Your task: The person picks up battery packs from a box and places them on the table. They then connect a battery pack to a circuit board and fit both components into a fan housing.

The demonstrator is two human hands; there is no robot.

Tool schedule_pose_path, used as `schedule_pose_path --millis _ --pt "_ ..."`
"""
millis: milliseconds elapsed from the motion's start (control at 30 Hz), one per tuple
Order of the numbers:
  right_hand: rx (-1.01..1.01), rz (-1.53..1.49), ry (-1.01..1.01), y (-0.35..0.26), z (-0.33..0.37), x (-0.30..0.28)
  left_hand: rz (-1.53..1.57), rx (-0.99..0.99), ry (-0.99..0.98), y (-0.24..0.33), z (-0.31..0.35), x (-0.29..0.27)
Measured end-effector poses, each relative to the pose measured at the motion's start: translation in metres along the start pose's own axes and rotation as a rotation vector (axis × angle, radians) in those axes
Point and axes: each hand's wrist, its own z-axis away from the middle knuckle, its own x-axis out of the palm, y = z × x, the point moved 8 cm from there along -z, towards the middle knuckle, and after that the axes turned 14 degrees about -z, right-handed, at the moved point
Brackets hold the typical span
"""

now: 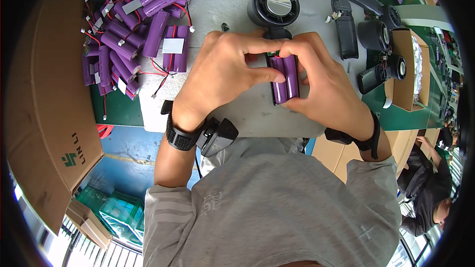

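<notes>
A purple two-cell battery pack (pixel 286 81) sits lengthwise at the black handle of a small handheld fan (pixel 273 6), whose round head with a silver centre points away from me. My left hand (pixel 225 69) is closed there, its thumb pressing on the left cell and its index finger reaching the top end. From the other side my right hand (pixel 324 76) grips the pack and handle, thumb at the lower end and index finger bent at the top. A bit of green circuit board and red wire shows between the fingertips. Most of the handle is hidden.
Left of my hands lies a heap of purple battery packs (pixel 121 39) with red and black leads. A large cardboard box (pixel 49 99) stands beyond it. At right are black fan parts (pixel 373 34), an open handle shell (pixel 345 29) and a small carton (pixel 405 74).
</notes>
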Motion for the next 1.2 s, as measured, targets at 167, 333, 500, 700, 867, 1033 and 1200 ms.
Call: schedule_pose_path --millis 167,333,500,700,867,1033,1200 --pt "-0.031 -0.028 0.001 -0.002 -0.001 -0.006 0.03 -0.045 -0.029 -0.002 -0.001 0.001" --pt "-0.089 -0.008 -0.042 -0.004 0.008 -0.006 0.062 0.041 0.093 0.0 0.003 -0.002" --pt "-0.105 -0.034 -0.047 0.001 0.014 -0.003 0.05 0.011 0.013 0.003 0.002 0.0" --pt "-0.158 0.066 -0.032 -0.006 0.017 0.002 0.067 -0.017 -0.005 0.0 0.005 -0.001" --pt "-0.26 0.267 -0.026 -0.024 0.012 0.005 0.039 0.089 0.091 0.001 0.009 -0.002" --pt "-0.209 0.299 0.095 -0.015 -0.008 -0.008 0.025 0.079 0.296 0.004 0.005 -0.016" --pt "-0.115 0.748 0.474 -0.029 -0.078 -0.06 -0.077 0.032 0.62 0.0 0.022 -0.042"
